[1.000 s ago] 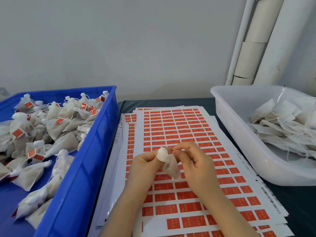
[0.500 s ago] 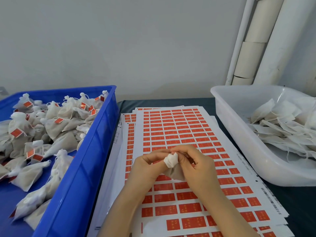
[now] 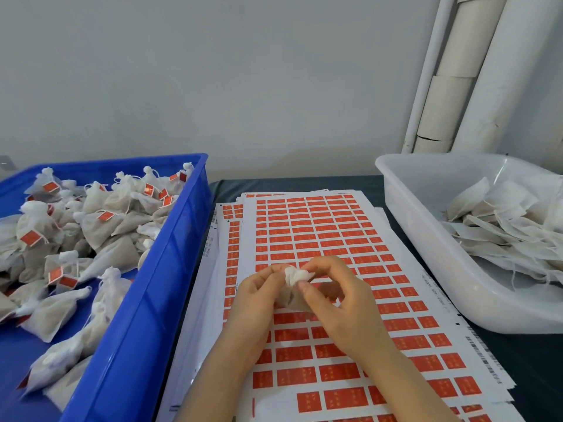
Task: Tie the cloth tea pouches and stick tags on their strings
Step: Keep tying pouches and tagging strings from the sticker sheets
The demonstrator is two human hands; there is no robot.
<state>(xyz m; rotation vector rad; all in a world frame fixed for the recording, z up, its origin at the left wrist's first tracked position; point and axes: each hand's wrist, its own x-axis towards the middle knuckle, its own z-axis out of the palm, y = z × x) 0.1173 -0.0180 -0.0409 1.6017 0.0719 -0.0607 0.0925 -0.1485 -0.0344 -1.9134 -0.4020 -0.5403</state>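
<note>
Small white cloth tea pouch is held above the middle of the stack of white sheets of orange-red tag stickers, clear of it. Left hand grips the pouch body, fingers curled. Right hand pinches the gathered top. String not discernible.

Sheets' left edge runs against the blue plastic crate, which holds tied, tagged pouches. Translucent white plastic tub at the right edge holds flat untied pouches. A narrow strip of dark worktop shows between sheets and tub, widening toward the near right corner. Hands are well apart from both walls.
</note>
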